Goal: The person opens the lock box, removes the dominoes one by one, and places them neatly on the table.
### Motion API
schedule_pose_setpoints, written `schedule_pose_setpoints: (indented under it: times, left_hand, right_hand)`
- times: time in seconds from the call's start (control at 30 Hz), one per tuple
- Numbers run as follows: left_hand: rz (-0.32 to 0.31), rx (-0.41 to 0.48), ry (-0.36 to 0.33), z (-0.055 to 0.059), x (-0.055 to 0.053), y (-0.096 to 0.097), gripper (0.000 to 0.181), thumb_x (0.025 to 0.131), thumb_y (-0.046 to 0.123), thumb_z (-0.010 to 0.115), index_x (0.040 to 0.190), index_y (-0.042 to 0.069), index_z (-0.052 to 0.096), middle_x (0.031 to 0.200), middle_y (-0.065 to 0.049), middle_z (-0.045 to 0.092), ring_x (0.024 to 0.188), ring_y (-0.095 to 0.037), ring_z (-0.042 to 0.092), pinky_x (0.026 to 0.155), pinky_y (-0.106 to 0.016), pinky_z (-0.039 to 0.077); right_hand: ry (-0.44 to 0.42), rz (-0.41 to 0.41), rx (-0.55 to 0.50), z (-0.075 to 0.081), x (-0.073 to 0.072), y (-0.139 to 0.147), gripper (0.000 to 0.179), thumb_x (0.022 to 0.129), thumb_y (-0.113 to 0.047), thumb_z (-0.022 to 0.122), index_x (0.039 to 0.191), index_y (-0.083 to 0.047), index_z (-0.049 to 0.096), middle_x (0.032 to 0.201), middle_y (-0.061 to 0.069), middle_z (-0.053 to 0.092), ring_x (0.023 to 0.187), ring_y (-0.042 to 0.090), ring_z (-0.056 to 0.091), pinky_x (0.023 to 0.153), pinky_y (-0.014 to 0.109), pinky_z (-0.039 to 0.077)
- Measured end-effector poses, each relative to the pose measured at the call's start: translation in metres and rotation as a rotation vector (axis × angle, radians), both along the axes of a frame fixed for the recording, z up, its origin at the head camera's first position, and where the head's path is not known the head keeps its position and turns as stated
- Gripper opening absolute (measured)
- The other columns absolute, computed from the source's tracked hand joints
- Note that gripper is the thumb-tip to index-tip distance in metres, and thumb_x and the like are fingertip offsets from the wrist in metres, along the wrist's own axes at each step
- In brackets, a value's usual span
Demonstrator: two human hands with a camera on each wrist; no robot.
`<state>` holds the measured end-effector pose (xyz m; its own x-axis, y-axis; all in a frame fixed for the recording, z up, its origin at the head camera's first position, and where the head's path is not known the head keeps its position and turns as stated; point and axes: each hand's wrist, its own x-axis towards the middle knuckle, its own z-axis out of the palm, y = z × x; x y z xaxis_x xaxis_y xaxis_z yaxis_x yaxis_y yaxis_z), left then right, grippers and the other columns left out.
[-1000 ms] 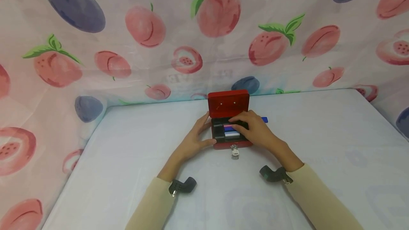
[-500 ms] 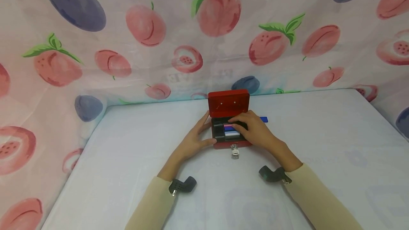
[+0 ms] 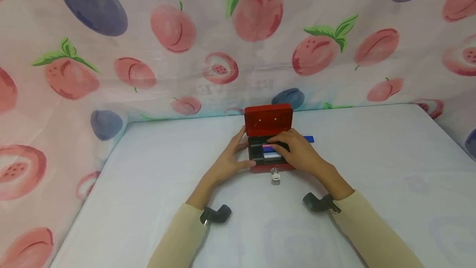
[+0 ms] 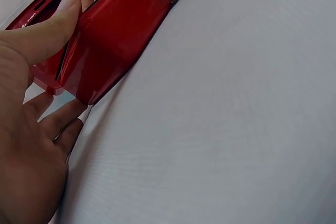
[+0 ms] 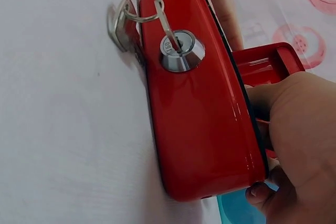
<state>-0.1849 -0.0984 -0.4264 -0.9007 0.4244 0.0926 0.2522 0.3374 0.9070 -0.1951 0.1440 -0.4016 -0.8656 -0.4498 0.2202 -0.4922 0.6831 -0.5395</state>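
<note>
A red cash box [image 3: 271, 168] with its lid [image 3: 268, 121] raised stands toward the back of the table. Inside is a black tray [image 3: 255, 152] with several slim bars [image 3: 272, 155] in pink, blue and white. My left hand [image 3: 225, 159] holds the box's left end, its thumb at the front corner and its fingers along the side and back. My right hand [image 3: 302, 151] reaches over the right half, with thumb and forefinger down in the tray; I cannot tell whether they pinch anything. In the right wrist view a key [image 5: 167, 27] sits in the front lock [image 5: 181, 52].
A key ring [image 5: 144, 8] with more metal hangs from the key in front of the box. A flat blue thing [image 3: 309, 139] lies behind the right hand. The white-covered table [image 3: 156, 168] ends at a fruit-patterned cloth [image 3: 156, 73] at the back.
The head view has shifted slightly, so everything appears a little further right. Both hands keep their places at the box.
</note>
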Motion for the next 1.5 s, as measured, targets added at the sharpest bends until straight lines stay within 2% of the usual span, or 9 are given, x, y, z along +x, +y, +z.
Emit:
schedule_pose_setpoints:
  times: [0.2, 0.27, 0.5, 1.1, 1.23, 1.43, 1.5]
  left_hand:
    - [-0.015, -0.009, -0.018, 0.027, 0.014, 0.003, 0.095, 0.084, 0.015, 0.072, 0.155, 0.02, 0.01, 0.154, -0.013, 0.025, 0.136, -0.033, 0.034, 0.109, -0.06, 0.018]
    - [-0.012, -0.021, -0.014, 0.029, 0.015, 0.003, 0.094, 0.084, 0.016, 0.072, 0.155, 0.02, 0.01, 0.154, -0.014, 0.026, 0.136, -0.033, 0.034, 0.109, -0.061, 0.018]
    - [0.028, -0.039, 0.0, -0.011, -0.005, -0.001, 0.098, 0.08, 0.03, 0.077, 0.149, 0.05, 0.01, 0.154, 0.009, 0.026, 0.135, -0.016, 0.037, 0.108, -0.06, 0.021]
    - [0.044, -0.057, -0.011, -0.007, -0.002, -0.001, 0.098, 0.079, 0.033, 0.077, 0.148, 0.051, 0.01, 0.154, 0.01, 0.024, 0.134, -0.016, 0.037, 0.109, -0.058, 0.022]
    - [0.037, -0.051, -0.012, -0.002, 0.001, 0.001, 0.098, 0.081, 0.027, 0.076, 0.151, 0.044, 0.01, 0.156, 0.005, 0.023, 0.135, -0.02, 0.036, 0.109, -0.059, 0.021]
    - [0.02, -0.033, -0.028, 0.018, 0.011, 0.004, 0.097, 0.082, 0.017, 0.074, 0.155, 0.026, 0.01, 0.157, -0.007, 0.022, 0.137, -0.031, 0.033, 0.109, -0.06, 0.02]
    - [0.021, -0.034, -0.026, 0.017, 0.011, 0.004, 0.097, 0.082, 0.017, 0.075, 0.155, 0.026, 0.011, 0.156, -0.007, 0.022, 0.137, -0.03, 0.034, 0.109, -0.06, 0.019]
  right_hand:
    - [-0.007, 0.01, -0.001, 0.001, 0.0, 0.002, 0.026, 0.093, -0.02, 0.064, 0.117, -0.012, 0.069, 0.116, 0.008, 0.064, 0.109, 0.027, 0.051, 0.094, 0.051, 0.045]
    - [-0.01, 0.012, 0.002, 0.001, -0.001, 0.002, 0.026, 0.093, -0.02, 0.063, 0.117, -0.013, 0.069, 0.115, 0.008, 0.064, 0.109, 0.027, 0.051, 0.094, 0.05, 0.045]
    - [-0.016, 0.022, -0.003, -0.001, -0.002, 0.002, 0.026, 0.093, -0.02, 0.063, 0.117, -0.014, 0.069, 0.116, 0.008, 0.064, 0.109, 0.027, 0.051, 0.093, 0.051, 0.046]
    - [-0.016, 0.01, -0.015, 0.003, 0.0, -0.002, 0.025, 0.09, -0.019, 0.067, 0.114, -0.012, 0.071, 0.118, 0.01, 0.065, 0.115, 0.029, 0.046, 0.098, 0.052, 0.041]
    - [-0.018, 0.009, -0.027, 0.004, 0.0, -0.002, 0.024, 0.09, -0.019, 0.068, 0.113, -0.013, 0.072, 0.117, 0.009, 0.065, 0.113, 0.028, 0.047, 0.097, 0.052, 0.042]
    - [-0.008, 0.002, -0.045, 0.003, -0.001, -0.001, 0.023, 0.088, -0.018, 0.07, 0.111, -0.013, 0.072, 0.113, 0.008, 0.067, 0.111, 0.027, 0.048, 0.095, 0.051, 0.044]
    - [-0.004, -0.005, -0.051, 0.003, -0.001, -0.001, 0.023, 0.088, -0.018, 0.071, 0.11, -0.014, 0.073, 0.112, 0.007, 0.067, 0.11, 0.027, 0.049, 0.094, 0.051, 0.044]
